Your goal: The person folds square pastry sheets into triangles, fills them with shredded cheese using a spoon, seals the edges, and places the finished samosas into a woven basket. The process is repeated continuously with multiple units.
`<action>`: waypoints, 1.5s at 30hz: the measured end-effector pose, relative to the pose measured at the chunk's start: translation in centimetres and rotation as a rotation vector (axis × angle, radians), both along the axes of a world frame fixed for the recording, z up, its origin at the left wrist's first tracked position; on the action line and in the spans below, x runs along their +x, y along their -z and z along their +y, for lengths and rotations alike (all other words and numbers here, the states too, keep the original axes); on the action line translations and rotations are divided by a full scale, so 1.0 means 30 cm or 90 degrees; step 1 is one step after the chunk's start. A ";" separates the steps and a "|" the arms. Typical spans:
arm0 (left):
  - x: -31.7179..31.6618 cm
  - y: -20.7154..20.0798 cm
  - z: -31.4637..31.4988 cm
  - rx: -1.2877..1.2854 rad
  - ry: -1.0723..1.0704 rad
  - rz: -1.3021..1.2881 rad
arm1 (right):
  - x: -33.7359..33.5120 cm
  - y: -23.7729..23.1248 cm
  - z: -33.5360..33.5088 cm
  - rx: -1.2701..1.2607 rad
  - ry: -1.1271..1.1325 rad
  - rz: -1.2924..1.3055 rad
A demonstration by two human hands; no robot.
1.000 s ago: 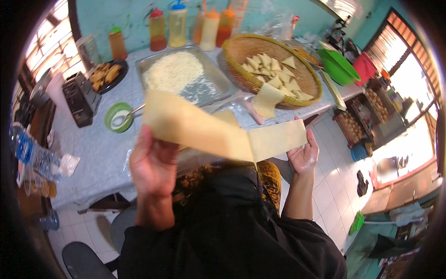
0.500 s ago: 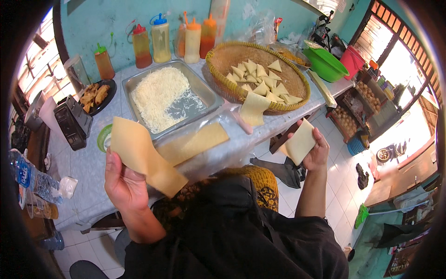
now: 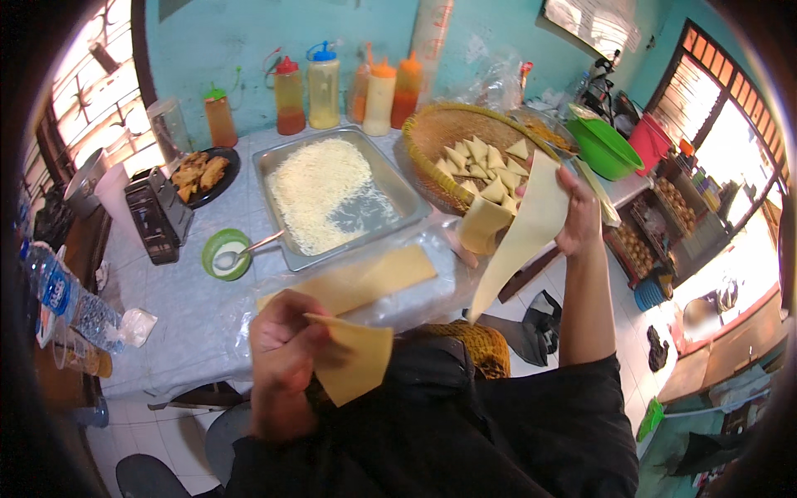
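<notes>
My left hand is closed, with thumb and fingers pinching a pale yellow dough sheet that hangs in front of my dark top. My right hand, raised beside the woven basket, grips a long dough strip that hangs down toward my lap. Between the hands, another flat dough strip lies on clear plastic on the table. A short dough piece drapes at the basket's near edge. Folded dough triangles are heaped inside the woven basket.
A metal tray holds white shreds. Left of it stand a green bowl with a spoon and white paste, a black plate of fried food, and a water bottle. Several squeeze bottles line the wall.
My left hand has come down and inward, and less dough shows from it. My right hand has risen, and a long strip now hangs from it. The green bowl has come into fuller view.
</notes>
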State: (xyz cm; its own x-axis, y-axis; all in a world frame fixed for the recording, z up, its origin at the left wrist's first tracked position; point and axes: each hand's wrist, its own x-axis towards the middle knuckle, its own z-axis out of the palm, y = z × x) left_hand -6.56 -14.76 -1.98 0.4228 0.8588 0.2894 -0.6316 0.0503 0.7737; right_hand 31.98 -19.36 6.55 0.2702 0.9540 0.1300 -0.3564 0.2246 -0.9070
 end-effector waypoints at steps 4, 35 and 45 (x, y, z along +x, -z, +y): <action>0.050 -0.018 0.003 -0.027 0.083 0.044 | 0.152 -0.047 0.197 -0.068 0.086 -0.017; 0.388 0.064 -0.232 0.335 0.092 0.117 | -0.463 0.243 -0.358 0.163 0.148 -0.166; 0.389 0.094 -0.228 0.278 0.116 0.155 | -0.438 0.306 -0.341 0.095 0.121 -0.196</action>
State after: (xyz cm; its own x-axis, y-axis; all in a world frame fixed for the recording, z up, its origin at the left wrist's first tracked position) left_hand 5.11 -21.61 -4.81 0.6537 0.5865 0.4783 -0.4421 -0.2169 0.8703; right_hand 18.85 -29.58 -2.63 0.3674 0.8548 0.3665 -0.0111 0.3980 -0.9173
